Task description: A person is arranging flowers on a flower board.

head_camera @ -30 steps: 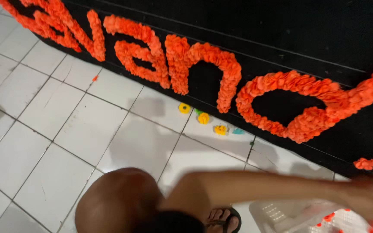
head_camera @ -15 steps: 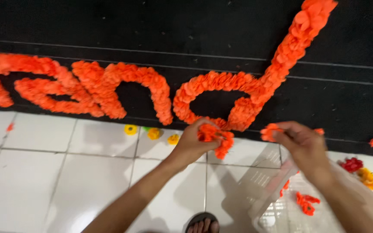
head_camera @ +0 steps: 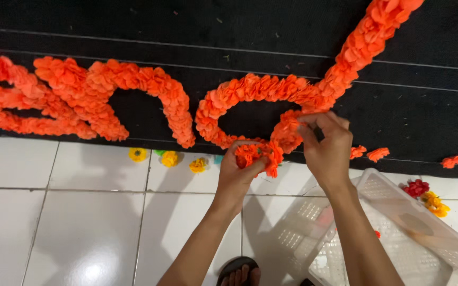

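Note:
Orange paper flowers form large letters (head_camera: 149, 92) on a black mat (head_camera: 239, 32) that lies on white floor tiles. My left hand (head_camera: 239, 172) is shut on a bunch of orange flowers (head_camera: 261, 152) at the mat's near edge. My right hand (head_camera: 327, 145) pinches a single orange flower (head_camera: 307, 117) and presses it against the lower right part of a round letter (head_camera: 250, 92). A long diagonal stroke of flowers (head_camera: 367, 47) rises from that letter toward the upper right.
A white perforated plastic basket (head_camera: 398, 233) sits on the tiles at the right, under my right forearm. Small yellow flowers (head_camera: 168, 157) lie on the tiles by the mat's edge. Loose orange, red and yellow flowers (head_camera: 425, 193) lie at the right. My sandalled foot (head_camera: 238, 270) shows at the bottom.
The view has shifted right along the letters. My right hand has risen from beside the basket to the round letter, and my left hand stays near the mat's edge with its bunch.

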